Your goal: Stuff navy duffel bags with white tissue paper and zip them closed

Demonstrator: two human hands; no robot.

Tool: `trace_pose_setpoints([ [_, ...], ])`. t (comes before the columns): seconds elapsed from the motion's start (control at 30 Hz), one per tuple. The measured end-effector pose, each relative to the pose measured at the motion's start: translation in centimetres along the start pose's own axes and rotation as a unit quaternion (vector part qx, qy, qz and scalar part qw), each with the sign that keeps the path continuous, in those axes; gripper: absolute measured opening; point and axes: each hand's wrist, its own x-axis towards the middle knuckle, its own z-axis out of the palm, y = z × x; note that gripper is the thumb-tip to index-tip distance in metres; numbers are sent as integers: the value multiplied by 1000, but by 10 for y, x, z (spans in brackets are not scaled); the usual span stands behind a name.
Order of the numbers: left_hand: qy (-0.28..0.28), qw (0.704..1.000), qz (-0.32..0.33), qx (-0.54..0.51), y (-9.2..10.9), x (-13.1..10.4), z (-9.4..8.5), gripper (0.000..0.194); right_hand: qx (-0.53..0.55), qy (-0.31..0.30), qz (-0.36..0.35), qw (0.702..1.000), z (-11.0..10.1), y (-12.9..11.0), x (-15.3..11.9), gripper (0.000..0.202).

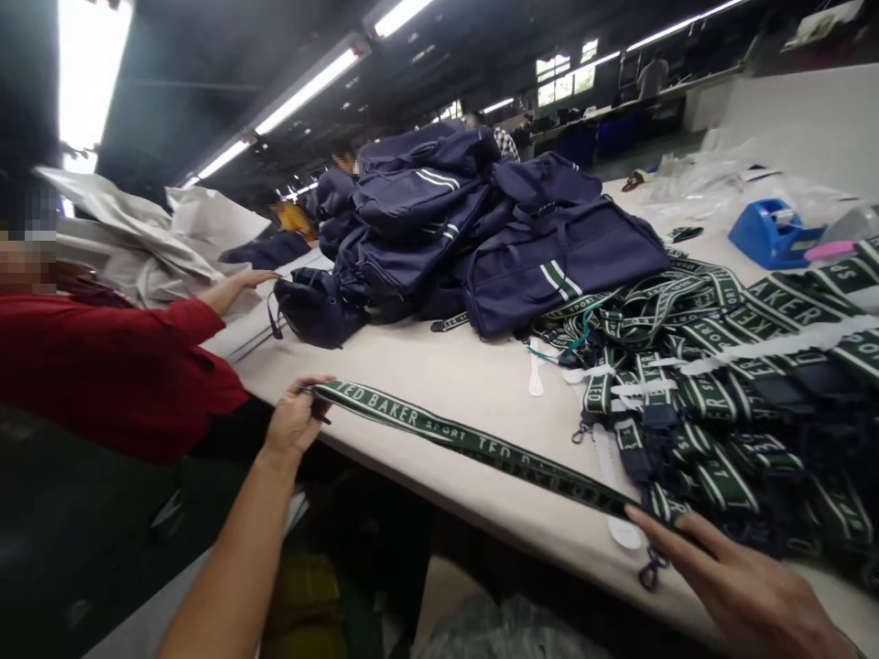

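Note:
A dark green webbing strap (439, 428) with white edge stripes and white lettering stretches between my two hands, above the table's front edge. My left hand (297, 419) is closed around its left end, where a small dark metal piece pokes out. At the other end, my right hand (721, 558) pinches the strap between thumb and fingers. A dark swivel hook (652, 569) hangs beside the right fingers. Just beyond that hand lies a large heap of similar straps (728, 394), many bundled with white paper bands.
Navy bags (426, 229) with striped trim are piled mid-table (412, 361). A blue tape dispenser (773, 233) stands at the back right near clear plastic (721, 183). A person in a red sleeve (124, 357) reaches from the left beside white sheeting (144, 238).

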Motion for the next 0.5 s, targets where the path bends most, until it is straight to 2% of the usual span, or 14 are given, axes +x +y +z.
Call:
trace_pose_setpoints([
  [0.1,8,999,32,-30,21,8,-6,19,28,-34,-8,999,-12,-4,32,58],
  [0.17,1,998,49,-41,33,10,-12,21,46,-31,16,998,-16,-2,48,46],
  [0.23,-3,997,67,-46,42,10,-19,24,98,-51,54,992,-21,0,62,30],
  [0.3,-3,994,91,-56,48,9,-26,26,191,-119,121,967,-28,-1,74,22],
  [0.37,-15,992,106,-71,53,7,-32,27,308,-222,182,907,-37,-6,85,23],
  [0.43,-26,991,107,-82,55,6,-34,27,429,-316,217,818,-42,-11,91,25],
  [0.5,-23,990,108,-82,59,6,-35,28,531,-370,249,720,-41,-16,92,27],
])
